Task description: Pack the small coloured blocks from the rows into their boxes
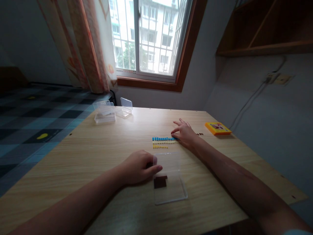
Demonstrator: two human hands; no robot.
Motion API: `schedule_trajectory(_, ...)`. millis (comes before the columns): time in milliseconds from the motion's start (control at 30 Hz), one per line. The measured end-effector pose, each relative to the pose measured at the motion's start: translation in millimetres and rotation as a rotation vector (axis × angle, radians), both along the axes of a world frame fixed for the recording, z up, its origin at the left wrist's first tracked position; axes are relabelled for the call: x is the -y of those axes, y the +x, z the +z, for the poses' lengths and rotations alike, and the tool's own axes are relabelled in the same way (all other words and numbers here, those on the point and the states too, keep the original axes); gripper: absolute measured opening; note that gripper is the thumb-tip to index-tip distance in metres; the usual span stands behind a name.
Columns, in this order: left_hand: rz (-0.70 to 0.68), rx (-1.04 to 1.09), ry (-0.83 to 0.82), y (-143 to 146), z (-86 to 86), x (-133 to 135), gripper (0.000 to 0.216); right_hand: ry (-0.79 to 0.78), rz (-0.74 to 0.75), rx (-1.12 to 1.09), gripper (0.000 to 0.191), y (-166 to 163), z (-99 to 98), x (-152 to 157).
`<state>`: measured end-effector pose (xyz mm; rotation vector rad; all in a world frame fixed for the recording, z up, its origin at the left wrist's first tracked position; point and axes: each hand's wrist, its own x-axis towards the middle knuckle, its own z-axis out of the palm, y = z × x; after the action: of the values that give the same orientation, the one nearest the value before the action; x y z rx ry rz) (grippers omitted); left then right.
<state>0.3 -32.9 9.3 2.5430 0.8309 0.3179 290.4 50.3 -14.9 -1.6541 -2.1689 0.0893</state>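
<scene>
A clear plastic box point(172, 192) lies with its lid point(171, 160) raised or folded back, in front of me. Dark brown pieces point(160, 182) sit together at its left side. My left hand point(140, 166) rests at the box's left edge, fingers curled and thumb over the edge. Past the box run rows of small pieces: blue point(160, 139), pale cream point(162, 142) and yellow point(160, 147). My right hand point(184, 132) is over the right end of the blue row, thumb and forefinger tips together, other fingers stretched. Whatever lies between those tips is too small to make out.
Several small dark pieces point(200, 134) lie beyond my right wrist. A yellow-orange box point(217, 128) is by the table's right edge. Other clear plastic boxes point(105, 117) stand open at the back left. A checked bed point(49, 117) adjoins the wooden table point(93, 153).
</scene>
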Motion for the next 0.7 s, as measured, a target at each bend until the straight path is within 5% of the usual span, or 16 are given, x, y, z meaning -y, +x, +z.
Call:
schedule_trajectory(233,-0.003,0.003,0.008,-0.1,-1.1,-1.0,0.043,0.090,0.014,-0.047,0.008,-1.5,20.7,7.7)
schedule_trajectory(400,-0.006,0.017,0.016,-1.4,-2.6,-1.6,0.044,0.231,0.057,-0.154,0.012,9.8,81.5,53.1)
schedule_trajectory(500,-0.009,0.011,0.011,-1.6,-2.9,-1.6,0.045,0.269,0.225,-0.353,0.014,10.6,115.5,104.7)
schedule_trajectory(600,-0.005,0.005,0.003,-0.8,-2.2,-1.0,0.045,0.135,0.445,-0.391,0.008,1.5,126.1,153.4)
schedule_trajectory(700,-0.002,0.006,0.000,0.3,-1.9,-0.5,0.044,-0.088,0.597,-0.343,0.010,-15.4,110.2,179.3)
